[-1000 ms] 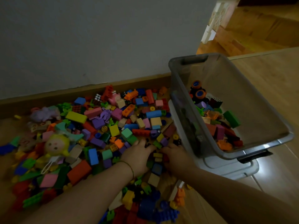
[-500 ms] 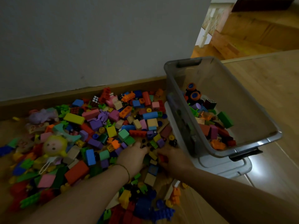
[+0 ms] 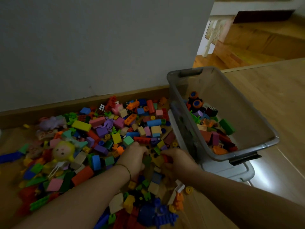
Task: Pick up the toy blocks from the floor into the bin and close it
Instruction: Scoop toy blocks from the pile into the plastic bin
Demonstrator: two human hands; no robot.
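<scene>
A wide pile of coloured toy blocks (image 3: 115,134) covers the wooden floor along the wall. A grey see-through bin (image 3: 244,113) stands tilted at the pile's right edge, part filled with blocks and a toy car (image 3: 195,101). Its white lid (image 3: 231,171) lies under it. My left hand (image 3: 135,157) and my right hand (image 3: 178,160) are down in the pile just left of the bin's near corner, fingers curled around a clump of blocks. A red block (image 3: 166,158) shows at my right fingers.
A yellow-haired doll head (image 3: 63,151) lies at the left of the pile, a purple soft toy (image 3: 51,122) behind it. The grey wall and wooden skirting (image 3: 82,103) close off the back. Bare wooden floor (image 3: 280,96) stretches right of the bin.
Both hands have curled tighter around blocks between them and drawn slightly together. The view has shifted a little; the bin and the pile stay where they were.
</scene>
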